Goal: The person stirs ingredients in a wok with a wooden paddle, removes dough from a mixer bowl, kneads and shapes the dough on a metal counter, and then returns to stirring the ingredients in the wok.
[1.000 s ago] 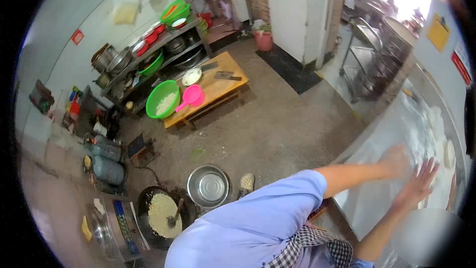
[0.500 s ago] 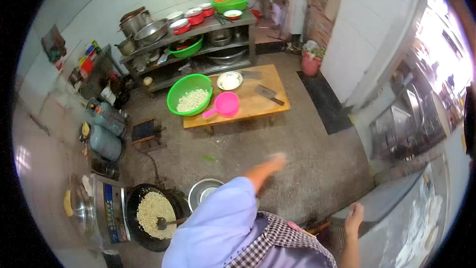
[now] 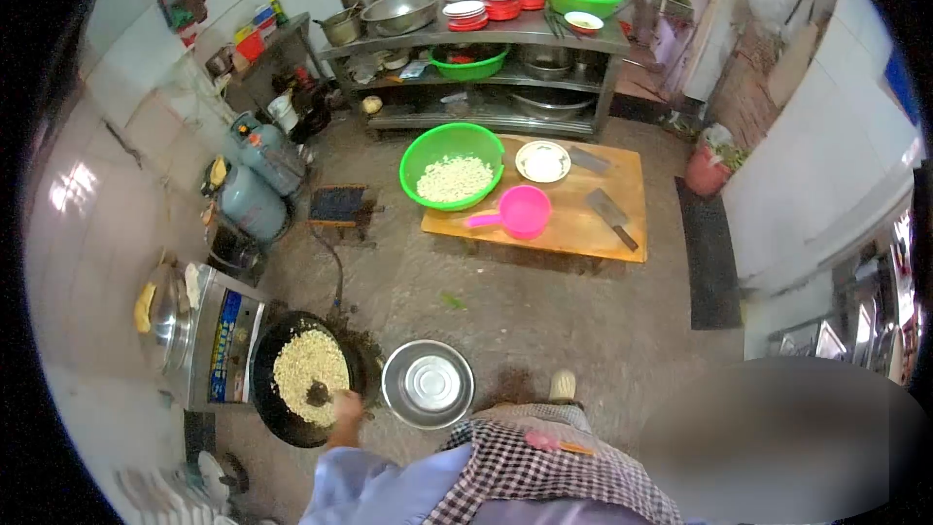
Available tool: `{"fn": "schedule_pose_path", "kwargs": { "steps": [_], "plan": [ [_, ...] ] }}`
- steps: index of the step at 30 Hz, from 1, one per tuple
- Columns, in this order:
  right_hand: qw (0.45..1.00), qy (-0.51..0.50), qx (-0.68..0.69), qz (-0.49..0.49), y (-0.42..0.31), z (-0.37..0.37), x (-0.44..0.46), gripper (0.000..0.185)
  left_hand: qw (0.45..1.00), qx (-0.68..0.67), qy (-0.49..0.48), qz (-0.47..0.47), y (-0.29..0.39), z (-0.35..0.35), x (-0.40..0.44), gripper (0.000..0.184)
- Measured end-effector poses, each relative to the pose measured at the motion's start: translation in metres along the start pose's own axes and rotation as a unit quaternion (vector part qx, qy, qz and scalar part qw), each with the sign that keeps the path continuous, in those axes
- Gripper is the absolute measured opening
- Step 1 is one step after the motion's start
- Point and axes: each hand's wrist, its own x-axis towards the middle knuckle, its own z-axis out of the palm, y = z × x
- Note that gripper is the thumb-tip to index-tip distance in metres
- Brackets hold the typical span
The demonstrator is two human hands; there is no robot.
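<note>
At the lower left, my left hand [image 3: 347, 412] is closed around the handle of a wok spatula; the fingers are small in view. The spatula's dark head [image 3: 317, 393] rests in pale chopped pieces [image 3: 303, 367] inside a large black wok [image 3: 275, 416]. Just right of the wok, an empty steel basin [image 3: 428, 384] stands on the floor. My right hand is out of sight; a grey blurred patch covers the lower right.
A low wooden table [image 3: 573, 224] holds a green basin [image 3: 408, 170] of white pieces, a pink dipper [image 3: 525, 212], a bowl [image 3: 542, 162] and two cleavers. Gas cylinders [image 3: 251, 199] stand left. A steel shelf [image 3: 466, 102] with pots and bowls lines the back wall.
My left hand has swung from over the middle of the floor leftward to the spatula handle at the wok. My right hand has left the view. The camera has turned left.
</note>
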Motion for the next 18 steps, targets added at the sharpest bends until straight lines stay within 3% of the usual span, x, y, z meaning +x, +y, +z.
{"fn": "schedule_pose_path", "kwargs": {
  "steps": [1,2,3,5,7,10,11,12,14,16,18],
  "plan": [
    [1.000,0.015,0.005,-0.001,0.020,-0.004,0.039,0.017,0.995,-0.048,-0.063,-0.059,0.042,-0.005,-0.028,0.022],
    [0.999,0.018,0.038,0.009,0.023,-0.015,0.067,0.016,0.996,-0.084,0.011,0.041,0.056,0.014,-0.042,0.019],
    [0.997,0.022,0.071,0.019,0.024,-0.026,0.095,0.016,0.988,-0.136,0.027,0.061,0.068,0.029,-0.059,0.016],
    [0.980,0.002,0.190,0.062,-0.005,-0.080,0.171,0.013,0.983,-0.182,-0.025,0.015,0.121,0.015,-0.085,0.015],
    [0.983,-0.016,0.179,0.041,-0.043,-0.131,0.237,0.012,0.970,-0.229,-0.072,-0.043,0.149,0.012,-0.092,0.017],
    [0.993,0.004,0.005,-0.114,-0.082,-0.178,0.315,0.011,0.979,-0.190,-0.025,-0.066,0.184,0.003,-0.095,0.018],
    [0.982,0.033,-0.025,-0.182,-0.089,-0.183,0.342,0.010,0.975,-0.197,-0.068,-0.080,0.172,0.021,-0.085,0.020],
    [0.965,0.057,-0.055,-0.250,-0.095,-0.186,0.363,0.009,0.987,-0.148,-0.003,-0.064,0.187,0.017,-0.089,0.021],
    [0.980,0.022,-0.021,-0.194,-0.111,-0.188,0.388,0.012,0.956,-0.272,0.007,-0.113,0.205,0.008,-0.104,0.019],
    [0.990,-0.014,0.009,-0.142,-0.132,-0.189,0.403,0.014,0.957,-0.274,0.020,-0.092,0.217,0.000,-0.120,0.018],
    [0.988,-0.065,0.019,-0.137,-0.148,-0.186,0.410,0.016,0.956,-0.260,0.016,-0.133,0.214,0.001,-0.132,0.018]
  ]
}}
